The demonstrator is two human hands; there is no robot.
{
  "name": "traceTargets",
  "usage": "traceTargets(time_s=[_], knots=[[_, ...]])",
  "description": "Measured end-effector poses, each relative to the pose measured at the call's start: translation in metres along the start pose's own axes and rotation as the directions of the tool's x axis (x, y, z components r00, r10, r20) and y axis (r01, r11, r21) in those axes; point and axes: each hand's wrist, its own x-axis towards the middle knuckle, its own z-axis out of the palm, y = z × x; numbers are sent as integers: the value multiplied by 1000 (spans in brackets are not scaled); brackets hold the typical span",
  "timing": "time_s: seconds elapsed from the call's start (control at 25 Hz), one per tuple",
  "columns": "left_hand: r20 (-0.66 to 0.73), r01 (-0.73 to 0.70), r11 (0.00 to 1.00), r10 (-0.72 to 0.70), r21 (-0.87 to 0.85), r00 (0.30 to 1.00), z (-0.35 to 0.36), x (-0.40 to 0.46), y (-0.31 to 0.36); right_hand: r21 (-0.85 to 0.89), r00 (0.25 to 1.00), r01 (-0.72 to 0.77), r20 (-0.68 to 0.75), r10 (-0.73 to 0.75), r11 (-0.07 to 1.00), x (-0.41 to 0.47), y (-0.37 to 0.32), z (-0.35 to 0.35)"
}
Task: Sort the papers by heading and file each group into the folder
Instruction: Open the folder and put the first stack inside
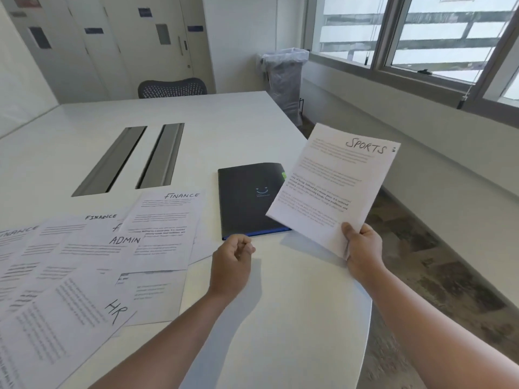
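on the left of the white worktop [252,122] lies a loose spread of papers [84,262], overlapping one another. the headings that can be read are finance on three sheets toward the far side, admin on one in the middle, and hr on the tilted sheet nearest the person; a further sheet shows only a first letter, and the body text is too blurred to read. these sheets do not look grouped yet, so the sorting step seems only partly done.

just right of the spread, the left hand [233,256] hovers above the worktop near the front edge of the folder [247,197]. its fingers are curled in loosely and nothing shows between them, though the fingertips are turned away, so the grip appears empty rather than surely so.

the folder is dark with a blue lower edge and a small green tab at its right side. it lies flat and closed near the middle of the worktop, apart from the spread.

furthest right, the right hand [362,248] pinches the lower corner of the sports papers [334,186], thumb on top and fingers curled beneath. they are lifted off the worktop and tilted, their lower left corner overlapping the folder's right side in the view. it may be more than one sheet; the edges hint at a thin stack.

the step in hand looks like filing the sports group. the next move likely calls for the left hand to lift the folder's cover, so the right can slide the sheets in squarely.
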Motion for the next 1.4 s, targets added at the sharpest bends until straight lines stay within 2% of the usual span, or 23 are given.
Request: traceTargets(time_s=[0.08, 0.12, 0.2, 0.36, 0.56, 0.6, 0.72, 0.8, 0.88, 0.96, 1.08, 1.2, 1.4], knots=[[-72, -178, 932, 210, 315, 975, 17, 2, -6, 0, 1000, 18, -14, -18, 1000, 20, -9, 2], [-51, -239, 879, 284, 412, 957, 26, 4, -7, 6, 999, 31, -10, -31, 1000, 31, -14, 2], [36, -296, 787, 331, 541, 943, 41, 12, -9, 5, 998, 58, -19, -58, 998, 50, -20, 3], [140, -334, 656, 331, 677, 933, 59, 20, -4, 2, 996, 71, -45, -71, 997, 82, -22, 7], [204, -402, 581, 377, 708, 903, 78, 39, 6, -59, 993, 108, -37, -110, 992, 105, -19, 23], [184, -388, 609, 371, 692, 910, 84, 46, 12, -83, 993, 110, -25, -113, 990, 108, -19, 26], [109, -245, 774, 225, 584, 968, 100, 83, 29, -97, 993, 115, -1, -116, 989, 119, -20, 32], [121, -189, 823, 147, 536, 982, 108, 112, 37, -83, 991, 129, -26, -131, 988, 127, -23, 36], [180, -169, 817, 82, 552, 980, 119, 137, 37, -73, 989, 136, -46, -139, 988, 136, -24, 40], [182, -128, 814, 28, 566, 983, 132, 158, 34, -73, 989, 136, -54, -140, 988, 145, -24, 44], [55, 31, 849, -71, 528, 996, 149, 180, 29, -48, 989, 133, -62, -136, 990, 158, -26, 50], [-32, 169, 810, -182, 562, 983, 158, 201, 29, -63, 987, 149, -55, -152, 987, 169, -27, 56], [-144, 259, 734, -217, 627, 965, 175, 214, 33, -70, 989, 141, -29, -143, 988, 180, -25, 60]])
